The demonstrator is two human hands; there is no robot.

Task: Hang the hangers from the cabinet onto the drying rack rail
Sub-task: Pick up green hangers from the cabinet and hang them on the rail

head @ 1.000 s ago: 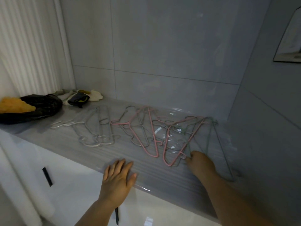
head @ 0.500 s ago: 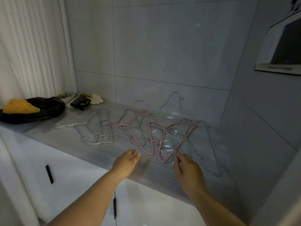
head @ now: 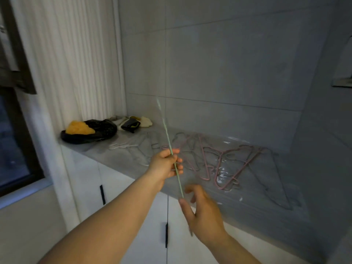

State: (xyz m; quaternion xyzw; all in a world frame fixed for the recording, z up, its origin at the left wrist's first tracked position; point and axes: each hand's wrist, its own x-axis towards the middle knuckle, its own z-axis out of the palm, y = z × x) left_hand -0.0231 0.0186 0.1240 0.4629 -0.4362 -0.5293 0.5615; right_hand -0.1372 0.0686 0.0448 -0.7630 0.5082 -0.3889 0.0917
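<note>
My left hand (head: 165,166) pinches a thin green hanger (head: 167,134), which is lifted off the cabinet and seen edge-on as a slanted line. My right hand (head: 205,212) is blurred just under the hanger's lower end, fingers spread and gripping nothing. Several hangers lie flat on the grey cabinet top (head: 247,202): pink ones (head: 206,164), grey ones (head: 278,180) at the right, and white ones (head: 123,146) at the left. No drying rack rail is in view.
A black bag holding something yellow (head: 89,131) and a heap of cloths (head: 133,121) sit at the cabinet top's left end. A white curtain (head: 66,63) and a dark window (head: 15,140) stand to the left. White cabinet doors with black handles (head: 166,235) are below.
My right hand lifted a green hanger from the pile and passed it to my left hand, which now holds it up. My view has swung left and back from the cabinet.
</note>
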